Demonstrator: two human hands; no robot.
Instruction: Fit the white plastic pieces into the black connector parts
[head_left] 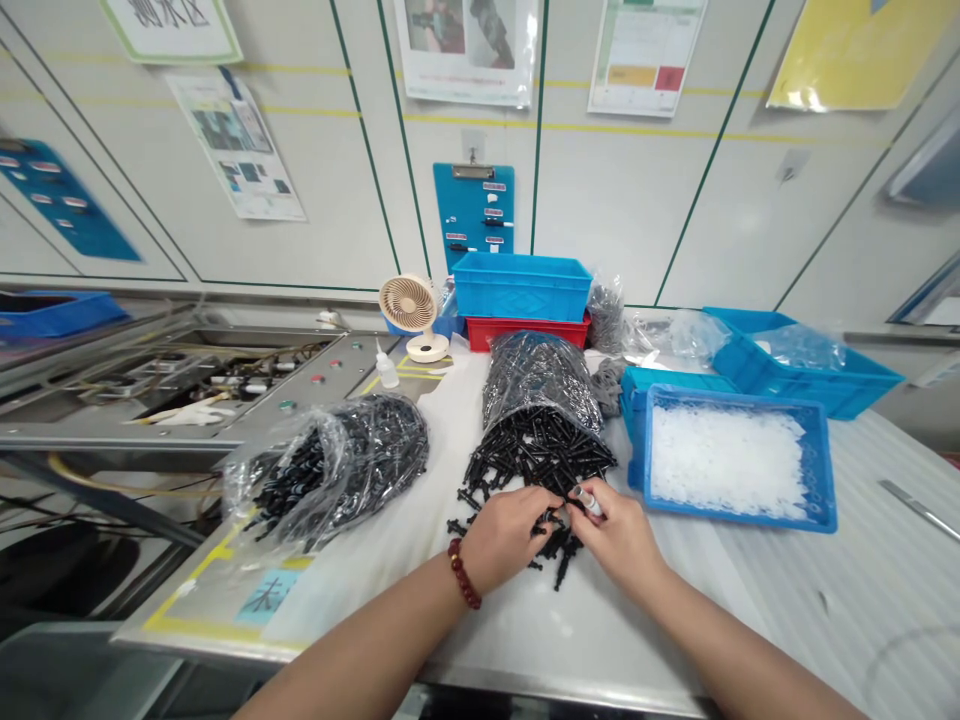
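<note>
My left hand (506, 535), with a dark red bead bracelet on its wrist, is closed around slim black plastic parts. Between the fingers of my right hand (622, 532) is a short white pen-like tool (589, 501) with a dark end. The fingertips of both hands meet over a small black piece, mostly hidden by them. Just beyond, an open clear bag (534, 375) lies on its side, spilling a heap of black parts (541, 452) onto the table. A few loose black parts (562, 568) lie beneath my hands.
Another clear bag of black parts (379, 460) lies to the left. On the right, a blue tray (739, 518) holds many small white pieces (724, 455). Stacked blue (523, 290) and red bins (480, 335), a small fan (409, 302) and a squeeze bottle (387, 370) stand behind.
</note>
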